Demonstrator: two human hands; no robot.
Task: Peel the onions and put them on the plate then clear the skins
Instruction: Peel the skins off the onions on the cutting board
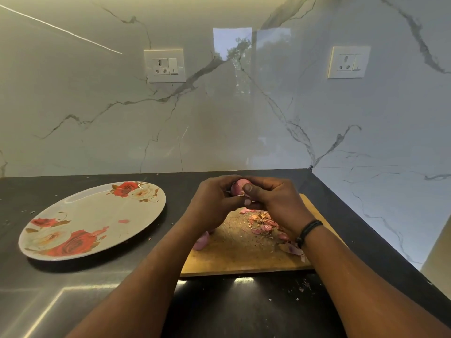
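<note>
At the left of the dark stone counter (73,289) lies a round grey plate printed with red and white roses (80,228); a small pink scrap sits on it, with nothing else on it. Right of the plate, the left hand (212,203) curls around a small pink-red onion (238,187), held above the far edge of the rectangular wooden cutting board (234,257). The left forearm crosses the board's near left corner and partly hides another pinkish onion piece (202,241) lying there. The right hand (273,201) grips the same onion from the other side, thumb pressed to its skin; a black band (308,231) circles that wrist. Under the right hand, loose pink and brown onion skins (262,222) lie scattered over the board, some hidden by the wrist. Behind, two white wall sockets (164,65) are set into the veined marble backsplash (244,118).
</note>
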